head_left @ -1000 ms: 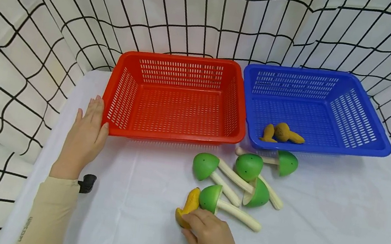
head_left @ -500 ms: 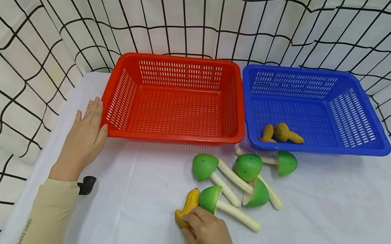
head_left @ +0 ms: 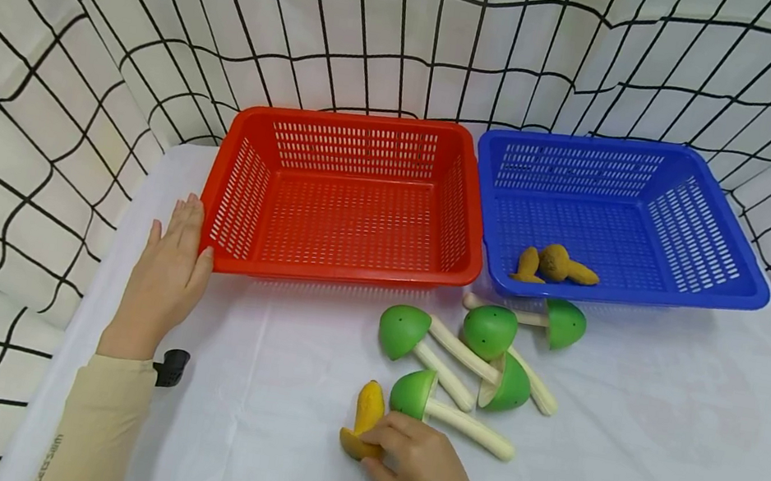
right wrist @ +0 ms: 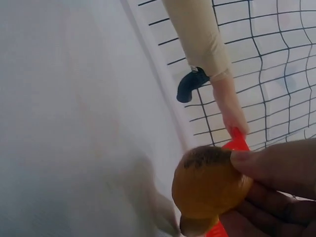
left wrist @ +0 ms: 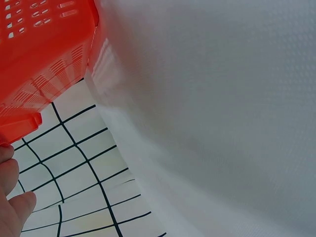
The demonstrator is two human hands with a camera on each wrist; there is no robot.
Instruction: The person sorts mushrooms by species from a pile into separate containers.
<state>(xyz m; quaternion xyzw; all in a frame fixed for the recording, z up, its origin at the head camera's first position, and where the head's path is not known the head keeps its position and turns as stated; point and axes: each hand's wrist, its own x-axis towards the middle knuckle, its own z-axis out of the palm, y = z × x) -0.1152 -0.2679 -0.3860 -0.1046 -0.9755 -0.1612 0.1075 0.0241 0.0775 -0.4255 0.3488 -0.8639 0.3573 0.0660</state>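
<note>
My right hand point(head_left: 422, 470) pinches a yellow toy mushroom point(head_left: 369, 409) by its brownish cap, the stem pointing away from me. In the right wrist view, the thumb and fingers hold the cap's edge, and a dark speckled patch shows on the mushroom point(right wrist: 207, 187). Straight fingers of my left hand point(head_left: 163, 274) rest against the left side of the red basket point(head_left: 339, 271). Only some fingertips of that hand point(left wrist: 12, 197) show in the left wrist view, at the basket's rim. Just right of the held mushroom lies a green-capped mushroom point(head_left: 412, 392) with a pale stem.
Several more green-capped mushrooms point(head_left: 489, 329) lie in a loose cluster before the baskets. The blue basket point(head_left: 632, 294) stands right of the red one, with two yellow-brown mushrooms point(head_left: 554, 262) inside. White walls with black grid lines point(head_left: 424, 30) enclose the back and sides of the white table point(head_left: 642, 478).
Over the last half second, the yellow mushroom has shifted slightly toward me and turned in my right hand, away from the green cap beside it. My left hand has stayed on the red basket.
</note>
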